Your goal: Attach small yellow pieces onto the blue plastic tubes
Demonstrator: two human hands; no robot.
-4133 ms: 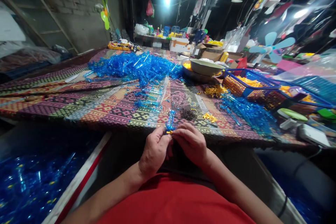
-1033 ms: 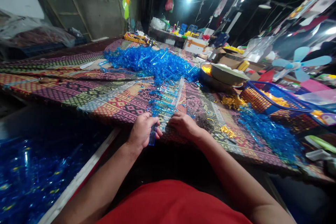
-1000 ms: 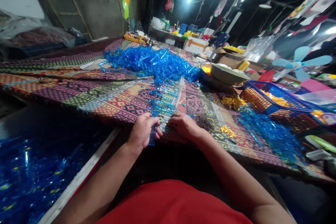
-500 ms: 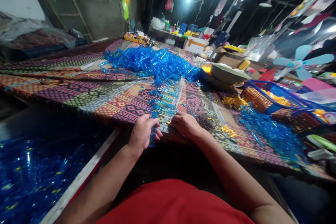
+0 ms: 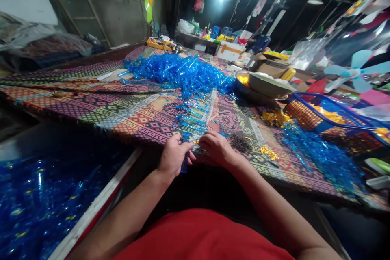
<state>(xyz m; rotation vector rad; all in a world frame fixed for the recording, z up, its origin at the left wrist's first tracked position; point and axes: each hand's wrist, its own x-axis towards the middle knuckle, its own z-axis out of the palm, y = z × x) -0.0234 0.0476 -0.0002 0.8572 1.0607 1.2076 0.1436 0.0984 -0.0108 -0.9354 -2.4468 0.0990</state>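
Note:
At the table's near edge, my left hand [image 5: 175, 155] is closed around a clear blue plastic piece [image 5: 184, 165], whose lower end sticks out below the fingers. Close on its right, my right hand [image 5: 217, 146] has its fingertips pinched at a small yellow plastic part [image 5: 196, 142], beside the blue piece. Whether the two parts touch I cannot tell. Small clear blue parts [image 5: 191, 122] lie scattered just beyond both hands. Right of my right hand are a heap of tiny dark parts [image 5: 240, 143] and a little pile of yellow parts [image 5: 269, 153].
A large heap of clear blue pieces [image 5: 179, 71] covers the table's middle. Metal bowls [image 5: 269, 85], a blue basket [image 5: 329, 109] with yellow parts and another blue pile [image 5: 323, 154] stand to the right. Below left, a bin holds blue pieces [image 5: 36, 207].
My left hand has moved right with the blue piece, closer to my right hand. The yellow part now sits between the hands at my right fingertips. The view has shifted slightly.

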